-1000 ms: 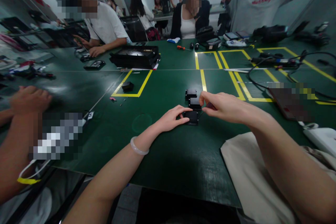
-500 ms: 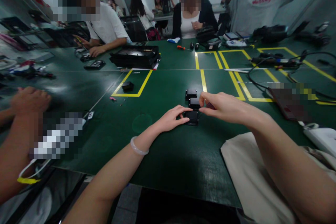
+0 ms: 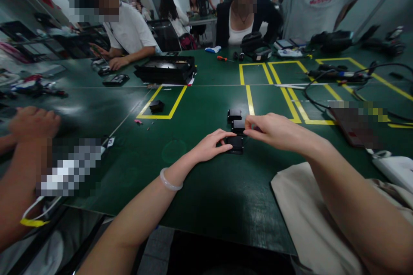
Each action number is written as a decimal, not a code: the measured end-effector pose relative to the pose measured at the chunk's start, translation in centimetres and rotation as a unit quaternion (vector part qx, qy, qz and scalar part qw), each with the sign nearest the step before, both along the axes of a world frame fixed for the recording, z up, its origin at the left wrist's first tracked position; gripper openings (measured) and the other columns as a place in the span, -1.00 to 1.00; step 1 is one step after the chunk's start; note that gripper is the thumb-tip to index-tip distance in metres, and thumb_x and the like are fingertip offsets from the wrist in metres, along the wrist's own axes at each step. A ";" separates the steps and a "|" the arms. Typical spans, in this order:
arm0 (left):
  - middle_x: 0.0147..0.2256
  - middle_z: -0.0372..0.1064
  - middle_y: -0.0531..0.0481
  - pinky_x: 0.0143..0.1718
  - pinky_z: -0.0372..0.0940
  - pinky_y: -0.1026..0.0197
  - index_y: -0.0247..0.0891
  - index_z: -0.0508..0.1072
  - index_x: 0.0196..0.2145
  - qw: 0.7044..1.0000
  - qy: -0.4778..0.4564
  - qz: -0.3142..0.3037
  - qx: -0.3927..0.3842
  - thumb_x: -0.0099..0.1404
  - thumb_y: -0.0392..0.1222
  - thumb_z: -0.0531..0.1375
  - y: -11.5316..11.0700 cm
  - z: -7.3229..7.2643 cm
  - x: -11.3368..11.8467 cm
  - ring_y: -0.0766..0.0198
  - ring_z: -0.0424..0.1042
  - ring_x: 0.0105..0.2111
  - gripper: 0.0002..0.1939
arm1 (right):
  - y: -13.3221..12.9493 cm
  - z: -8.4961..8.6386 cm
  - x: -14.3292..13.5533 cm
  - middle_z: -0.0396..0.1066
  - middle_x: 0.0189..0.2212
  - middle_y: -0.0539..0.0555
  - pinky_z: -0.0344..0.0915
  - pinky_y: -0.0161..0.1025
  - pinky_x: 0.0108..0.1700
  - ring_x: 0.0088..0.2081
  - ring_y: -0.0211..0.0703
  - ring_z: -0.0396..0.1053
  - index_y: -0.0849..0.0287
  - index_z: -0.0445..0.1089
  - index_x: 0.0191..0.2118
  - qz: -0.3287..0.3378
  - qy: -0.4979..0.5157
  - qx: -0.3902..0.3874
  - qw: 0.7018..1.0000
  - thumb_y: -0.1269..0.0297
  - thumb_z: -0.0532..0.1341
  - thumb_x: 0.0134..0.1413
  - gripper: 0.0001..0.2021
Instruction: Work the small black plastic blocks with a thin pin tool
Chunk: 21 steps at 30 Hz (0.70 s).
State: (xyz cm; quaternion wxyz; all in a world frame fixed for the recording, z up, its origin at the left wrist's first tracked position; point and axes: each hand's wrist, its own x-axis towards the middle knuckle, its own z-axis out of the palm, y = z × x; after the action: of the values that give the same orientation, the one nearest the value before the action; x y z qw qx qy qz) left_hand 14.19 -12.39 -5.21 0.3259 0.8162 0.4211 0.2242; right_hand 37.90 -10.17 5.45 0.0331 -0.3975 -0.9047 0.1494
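Observation:
Three small black blocks stand in a rough column on the green table [image 3: 206,193]. My left hand [image 3: 213,145], with a pale bangle on its wrist, pinches the nearest block [image 3: 235,144] between thumb and fingers. My right hand [image 3: 267,128] is closed just right of the middle block [image 3: 238,126], its fingertips pressed together near that block's right end. What the right fingers hold, if anything, is too small and hidden to make out. The farthest block [image 3: 234,114] lies beyond both hands, untouched.
A black tray [image 3: 166,71] and a small black part [image 3: 156,105] lie to the left. Beige cloth [image 3: 300,197] is under my right forearm. A dark red case [image 3: 350,124] and cables are at right. Another person's hand [image 3: 35,122] rests at left; people sit across.
My right thumb and fingers have shifted slightly and the fingers have drawn closer together. My left hand stays on the nearest block. The person opposite has leaned to the right.

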 end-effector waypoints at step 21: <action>-0.09 0.25 -0.04 -0.15 0.24 0.19 -0.09 0.30 0.16 1.000 0.002 0.002 0.002 0.39 0.01 0.09 0.0 -0.1 0.0 0.26 0.36 -0.24 -0.58 | -0.2 0.2 -0.1 0.36 -0.48 0.01 -0.07 -0.29 -0.47 -0.51 -0.25 0.20 0.11 0.28 -0.29 0.007 0.002 -0.005 1.000 0.12 0.04 0.21 -0.80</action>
State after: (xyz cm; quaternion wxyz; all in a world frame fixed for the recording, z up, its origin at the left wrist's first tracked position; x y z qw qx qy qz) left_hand 14.20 -12.34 -5.35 0.3232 0.8162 0.4235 0.2238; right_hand 37.76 -10.36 5.66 0.0317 -0.3912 -0.9066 0.1547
